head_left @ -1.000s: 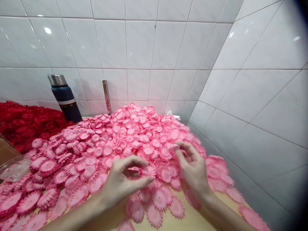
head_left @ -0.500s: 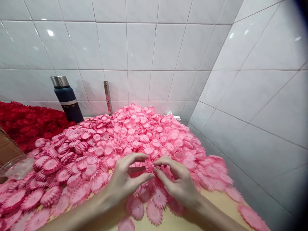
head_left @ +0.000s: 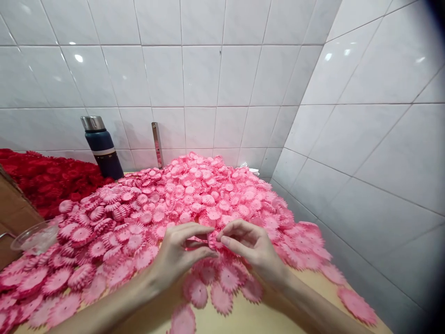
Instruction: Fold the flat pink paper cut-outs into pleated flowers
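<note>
Item: white tiled wall (head_left: 200,76), two faces meeting in a corner at right. Item: heap of pink scalloped discs (head_left: 208,199), banked toward that corner, strays spilling to the near edge. Item: tan tabletop (head_left: 239,320), visible beneath the strays. Item: heap of red pieces (head_left: 52,181), far left. Item: cardboard box (head_left: 15,218), cut off by my left border. Item: left hand (head_left: 177,248), thumb and fingers curved into a narrow gap, a pink piece held between their tips. Item: right hand (head_left: 255,246), thumb and forefinger nearly together at that piece's right side; I cannot tell whether they grip anything. Item: dark blue bottle (head_left: 103,150), steel cap, standing where the heaps meet. Item: clear round dish (head_left: 36,236), beside the box; contents indistinct to me. Item: upright metal strip (head_left: 157,146), by the wall. Item: the pink piece (head_left: 212,240) itself, ridged, raised before the pink heap.
</note>
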The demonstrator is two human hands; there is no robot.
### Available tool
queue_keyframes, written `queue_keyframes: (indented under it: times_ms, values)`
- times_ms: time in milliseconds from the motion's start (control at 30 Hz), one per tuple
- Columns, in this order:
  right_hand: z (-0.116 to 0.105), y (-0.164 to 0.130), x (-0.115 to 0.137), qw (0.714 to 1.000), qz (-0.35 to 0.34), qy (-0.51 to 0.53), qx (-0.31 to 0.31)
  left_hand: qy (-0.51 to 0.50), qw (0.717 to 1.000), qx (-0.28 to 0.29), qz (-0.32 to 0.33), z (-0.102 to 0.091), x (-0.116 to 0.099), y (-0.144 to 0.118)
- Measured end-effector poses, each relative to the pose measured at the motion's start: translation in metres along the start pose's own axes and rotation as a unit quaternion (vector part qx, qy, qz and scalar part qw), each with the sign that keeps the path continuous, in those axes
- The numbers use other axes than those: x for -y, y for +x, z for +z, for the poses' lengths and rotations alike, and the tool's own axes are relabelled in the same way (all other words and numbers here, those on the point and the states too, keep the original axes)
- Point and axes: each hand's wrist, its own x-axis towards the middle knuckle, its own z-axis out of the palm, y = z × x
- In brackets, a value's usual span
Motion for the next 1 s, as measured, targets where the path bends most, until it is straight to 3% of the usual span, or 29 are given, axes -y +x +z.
queue_keyframes:
  times_ms: [133, 600, 800, 1000]
  values:
    - [-0.001, 0.000, -0.002, 0.997, 0.025, 0.063, 0.020, -0.038, 0.998, -0.042, -0.012, 0.011, 0.010, -0.010]
    - [-0.003, 0.000, -0.008, 0.997, 0.040, 0.070, 0.000, -0.171, 0.983, -0.040, -0.057, 0.024, 0.027, -0.015]
    - [-0.004, -0.002, -0.011, 0.997, 0.028, 0.067, 0.022, -0.141, 0.986, -0.071, -0.052, 0.023, 0.029, -0.012]
    - [-0.006, -0.001, -0.012, 0.997, 0.028, 0.067, 0.022, -0.130, 0.985, -0.048, -0.105, 0.021, 0.027, -0.014]
